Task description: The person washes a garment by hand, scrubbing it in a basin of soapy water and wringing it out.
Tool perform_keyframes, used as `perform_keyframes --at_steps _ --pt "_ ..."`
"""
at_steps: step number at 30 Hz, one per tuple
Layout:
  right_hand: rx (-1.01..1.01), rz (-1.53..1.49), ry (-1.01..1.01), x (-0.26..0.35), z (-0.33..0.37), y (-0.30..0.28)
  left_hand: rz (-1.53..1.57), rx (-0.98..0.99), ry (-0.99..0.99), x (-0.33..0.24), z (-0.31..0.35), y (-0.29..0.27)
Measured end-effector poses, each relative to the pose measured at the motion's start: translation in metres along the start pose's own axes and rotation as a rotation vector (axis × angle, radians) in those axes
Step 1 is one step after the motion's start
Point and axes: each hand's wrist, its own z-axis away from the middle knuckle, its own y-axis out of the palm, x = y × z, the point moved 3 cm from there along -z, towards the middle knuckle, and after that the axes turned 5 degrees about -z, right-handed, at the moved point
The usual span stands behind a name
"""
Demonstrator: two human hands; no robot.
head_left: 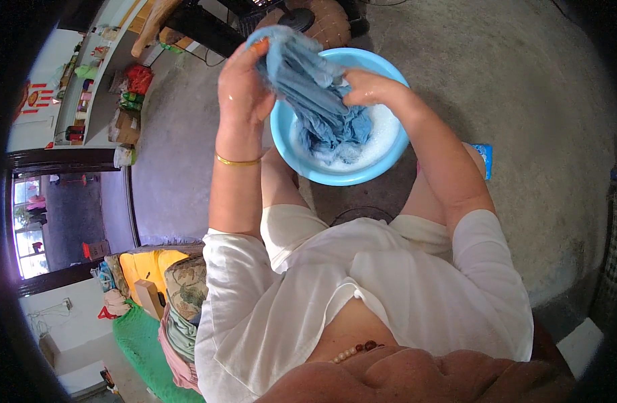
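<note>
A wet blue cloth (312,87) hangs down into a round light-blue basin (342,178), its lower folds lying in white suds (387,127). My left hand (244,80) is raised at the basin's far left, closed round the top end of the cloth, with the thumb over it. Over the right part of the basin, my right hand (369,87) grips the cloth's side, its fingertips partly hidden in the fabric. Both hands look wet. What exact kind of garment or cloth this is, I cannot tell.
The basin stands on a grey concrete floor (523,87) between my knees. A blue packet (483,160) lies beside my right knee. Beyond the basin is a black stand (296,19). Shelves (93,80) with goods line the left; a green-covered bed (144,349) holds piled textiles.
</note>
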Motion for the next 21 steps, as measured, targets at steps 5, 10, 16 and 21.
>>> perform_keyframes --at_steps 5,10,16,21 --pt "0.246 -0.141 0.299 -0.023 -0.004 0.031 0.094 0.014 0.070 -0.026 -0.001 0.013" --pt "-0.052 -0.694 0.495 -0.034 -0.003 0.030 0.102 0.001 0.103 -0.017 -0.003 -0.004" --pt "-0.137 -0.569 0.515 -0.008 -0.001 0.006 -0.535 -0.161 -0.014 0.052 0.013 -0.053" --pt "-0.305 -0.429 0.384 -0.037 -0.017 0.001 -1.276 -0.008 -0.182 0.128 0.040 -0.058"
